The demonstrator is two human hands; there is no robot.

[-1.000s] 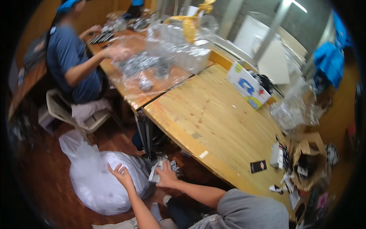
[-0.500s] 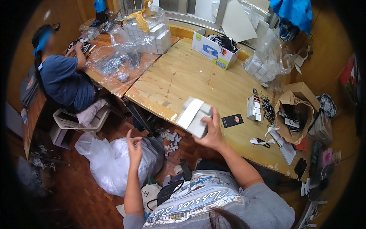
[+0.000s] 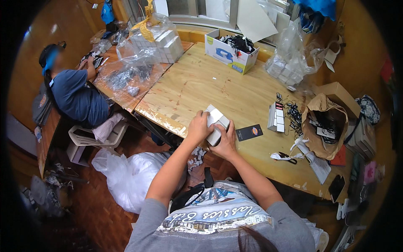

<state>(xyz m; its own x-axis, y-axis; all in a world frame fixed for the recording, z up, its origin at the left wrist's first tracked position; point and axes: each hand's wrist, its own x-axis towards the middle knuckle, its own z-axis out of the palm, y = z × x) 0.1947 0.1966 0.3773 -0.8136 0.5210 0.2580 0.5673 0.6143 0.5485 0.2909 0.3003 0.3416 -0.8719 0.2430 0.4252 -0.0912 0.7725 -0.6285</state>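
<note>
A grey-white bundle of stacked cards (image 3: 220,119) with a white paper band is held over the table's front edge. My left hand (image 3: 199,127) closes on its left side. Its right and near sides are gripped by my right hand (image 3: 225,143), the thumb reaching onto the top. Some of the fingers are hidden behind the bundle. Just right of my right hand, a black hang tag (image 3: 249,132) lies flat on the wooden table (image 3: 184,90). Farther right stands a row of white-edged tags (image 3: 276,117) beside tangled black cords (image 3: 295,116).
An open carton (image 3: 230,59) of black cords stands at the back. Wrapped white blocks (image 3: 161,44) are at back left, more (image 3: 285,71) at back right. An open brown paper bag (image 3: 319,111) sits right. A stuffed plastic bag (image 3: 138,176) lies below left. Another person (image 3: 79,96) sits far left.
My left hand has come up from over the plastic bag and taken hold of the card bundle, which my right hand alone held before. The view has shifted slightly.
</note>
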